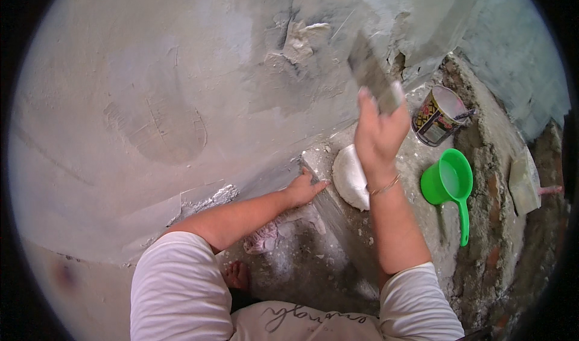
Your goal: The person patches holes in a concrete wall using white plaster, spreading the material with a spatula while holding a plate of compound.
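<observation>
The right hand (pixel 381 133) gripped a blade (pixel 368 66); rightward, a green dipper (pixel 432 186) stood handy; the half-open, seemingly empty left hand (pixel 303 190) likely braced on the ledge (pixel 431 227).

Wall (pixel 181 51) left and far; ledge (pixel 434 250) right of it. On ledge: plaster mass (pixel 348 178) at left, partly behind right hand (pixel 381 137); dipper (pixel 446 178) right; can (pixel 435 119) beyond dipper. Float (pixel 523 184) farther right. Left hand (pixel 303 190) at ledge's left edge.
</observation>
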### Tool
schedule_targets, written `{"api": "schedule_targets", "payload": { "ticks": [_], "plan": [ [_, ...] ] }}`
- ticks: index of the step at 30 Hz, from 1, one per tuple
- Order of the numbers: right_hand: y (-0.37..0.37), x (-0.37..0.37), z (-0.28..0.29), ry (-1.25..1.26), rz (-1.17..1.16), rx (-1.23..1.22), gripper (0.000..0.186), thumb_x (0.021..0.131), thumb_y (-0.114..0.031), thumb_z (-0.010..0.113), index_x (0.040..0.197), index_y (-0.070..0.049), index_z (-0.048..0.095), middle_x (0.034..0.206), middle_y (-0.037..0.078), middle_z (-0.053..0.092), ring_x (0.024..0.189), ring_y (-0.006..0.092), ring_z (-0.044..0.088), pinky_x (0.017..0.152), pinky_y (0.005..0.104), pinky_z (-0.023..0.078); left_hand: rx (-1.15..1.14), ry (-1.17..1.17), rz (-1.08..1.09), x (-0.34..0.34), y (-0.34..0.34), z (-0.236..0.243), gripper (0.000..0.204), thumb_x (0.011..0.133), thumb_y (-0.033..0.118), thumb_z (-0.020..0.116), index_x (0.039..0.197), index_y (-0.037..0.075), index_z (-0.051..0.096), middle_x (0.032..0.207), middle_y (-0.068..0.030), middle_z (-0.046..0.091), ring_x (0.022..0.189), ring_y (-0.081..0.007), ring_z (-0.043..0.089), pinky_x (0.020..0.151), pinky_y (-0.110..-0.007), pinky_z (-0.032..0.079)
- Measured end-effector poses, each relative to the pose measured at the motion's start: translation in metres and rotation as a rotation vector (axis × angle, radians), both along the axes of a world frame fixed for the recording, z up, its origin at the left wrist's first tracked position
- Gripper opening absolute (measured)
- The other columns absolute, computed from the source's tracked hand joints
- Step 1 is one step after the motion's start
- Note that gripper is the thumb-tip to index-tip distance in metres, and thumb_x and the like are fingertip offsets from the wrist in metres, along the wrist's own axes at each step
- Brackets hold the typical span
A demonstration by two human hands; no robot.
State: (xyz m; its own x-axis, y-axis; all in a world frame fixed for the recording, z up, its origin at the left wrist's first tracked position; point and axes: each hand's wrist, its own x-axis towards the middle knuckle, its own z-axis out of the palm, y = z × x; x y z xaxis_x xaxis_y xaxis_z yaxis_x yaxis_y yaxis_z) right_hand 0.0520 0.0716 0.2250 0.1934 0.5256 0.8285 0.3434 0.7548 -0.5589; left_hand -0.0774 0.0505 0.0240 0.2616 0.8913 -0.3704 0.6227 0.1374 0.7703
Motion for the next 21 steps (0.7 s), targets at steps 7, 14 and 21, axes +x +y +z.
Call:
{"api": "schedule_targets", "payload": {
  "ticks": [7, 14, 21],
  "plan": [
    [0.008, -0.016, 0.046, -0.447, -0.445, 0.078, 0.035, 0.072, -0.004, 0.061, 0.107, 0.003, 0.06, 0.089, 0.017, 0.055, 0.072, 0.0365, 0.057, 0.065, 0.0421, 0.046, -0.018, 0.007, -0.071, 0.005, 0.007, -0.013, 0.102, 0.088, 0.059, 0.048, 0.137, -0.022, 0.009, 0.132, -0.0387, 0.04, 0.123, -0.041, 0.046, 0.103, -0.038, 0.036],
    [-0.055, -0.065, 0.035, -0.433, -0.158, -0.049, 0.034, 0.074, -0.003, 0.06, 0.107, 0.001, 0.06, 0.089, 0.019, 0.056, 0.076, 0.0372, 0.058, 0.066, 0.0409, 0.048, 0.223, -0.043, -0.039, 0.014, 0.025, -0.128, 0.089, 0.092, 0.054, 0.039, 0.142, -0.013, 0.007, 0.136, -0.0352, 0.037, 0.124, -0.0442, 0.043, 0.105, -0.041, 0.033],
    [-0.035, -0.033, 0.029, -0.231, -0.205, -0.043, 0.034, 0.082, -0.001, 0.055, 0.115, 0.001, 0.057, 0.092, 0.022, 0.058, 0.074, 0.0322, 0.059, 0.069, 0.0354, 0.048, 0.377, 0.004, 0.141, 0.073, 0.043, -0.213, 0.077, 0.095, 0.048, 0.03, 0.146, -0.004, 0.003, 0.141, -0.0318, 0.034, 0.125, -0.0471, 0.04, 0.107, -0.043, 0.029]
  ]
}}
